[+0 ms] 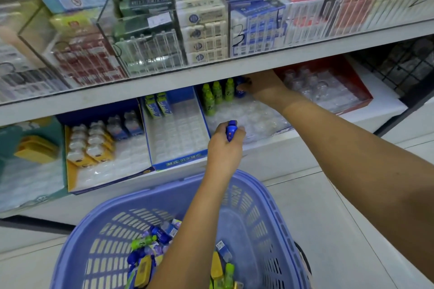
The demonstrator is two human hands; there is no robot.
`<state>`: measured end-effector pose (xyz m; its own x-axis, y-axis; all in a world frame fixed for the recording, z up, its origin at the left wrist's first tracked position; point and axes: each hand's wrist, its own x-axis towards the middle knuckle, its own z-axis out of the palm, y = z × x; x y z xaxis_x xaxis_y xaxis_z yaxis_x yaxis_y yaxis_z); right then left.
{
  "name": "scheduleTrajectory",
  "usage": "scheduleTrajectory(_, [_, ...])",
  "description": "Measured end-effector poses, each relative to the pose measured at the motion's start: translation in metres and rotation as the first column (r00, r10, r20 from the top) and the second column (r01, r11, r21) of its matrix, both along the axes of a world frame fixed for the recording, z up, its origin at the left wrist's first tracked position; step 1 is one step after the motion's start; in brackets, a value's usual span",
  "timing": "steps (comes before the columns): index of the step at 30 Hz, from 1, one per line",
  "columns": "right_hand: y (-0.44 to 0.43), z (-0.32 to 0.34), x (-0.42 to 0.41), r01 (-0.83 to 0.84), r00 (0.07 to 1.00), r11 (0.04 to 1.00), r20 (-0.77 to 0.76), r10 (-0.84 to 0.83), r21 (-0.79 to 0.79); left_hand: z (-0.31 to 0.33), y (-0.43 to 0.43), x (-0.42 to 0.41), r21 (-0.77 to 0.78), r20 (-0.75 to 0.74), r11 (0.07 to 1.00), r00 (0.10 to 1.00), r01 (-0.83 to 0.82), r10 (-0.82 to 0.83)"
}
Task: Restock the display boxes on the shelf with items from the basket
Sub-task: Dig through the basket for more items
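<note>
The white lower shelf [293, 142] holds a row of boxes. At nine o'clock sits a yellow-edged box [68, 166] with small white bottles [94, 138]. Toward three o'clock come a blue box [180, 162], a clear-tray box [263, 122] with green bottles [217, 92], and a red box [367, 98]. At twelve o'clock the upper shelf [211, 73] carries clear cases [145, 30]. At six o'clock a purple basket [265, 195] stands on the floor [28, 248].

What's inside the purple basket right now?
Loose green bottles, blue bottles and yellow packs piled at the basket bottom. The left forearm crosses over it, covering whatever lies beneath.
</note>
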<state>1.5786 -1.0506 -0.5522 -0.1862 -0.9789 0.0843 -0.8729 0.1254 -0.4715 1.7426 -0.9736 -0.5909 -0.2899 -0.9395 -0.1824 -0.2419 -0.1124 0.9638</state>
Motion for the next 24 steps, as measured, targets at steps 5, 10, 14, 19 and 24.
scheduleTrajectory(5, [-0.003,-0.002,0.0,0.087,0.994,0.996,0.059,-0.087,0.013,0.008,-0.005,0.008,0.422,-0.494,0.905,0.85,0.052,0.181])
scheduleTrajectory(10, [0.015,0.008,0.004,0.172,0.918,0.985,0.366,-0.152,-0.025,0.018,0.005,0.019,0.349,-0.557,0.928,0.825,0.128,0.095])
scheduleTrajectory(14, [0.039,0.038,0.014,0.09,0.819,0.991,0.56,-0.128,0.095,0.019,0.007,0.015,0.138,-0.352,0.99,0.935,0.002,0.048])
scheduleTrajectory(19, [0.067,0.062,0.027,-0.25,0.809,0.901,0.588,-0.007,0.355,0.025,0.006,0.004,-0.084,-0.336,0.99,0.938,-0.115,0.081])
scheduleTrajectory(24, [0.066,0.061,0.029,-0.092,0.836,0.961,0.545,-0.067,0.26,0.027,0.006,-0.005,-0.182,-0.267,0.969,0.957,-0.165,0.113])
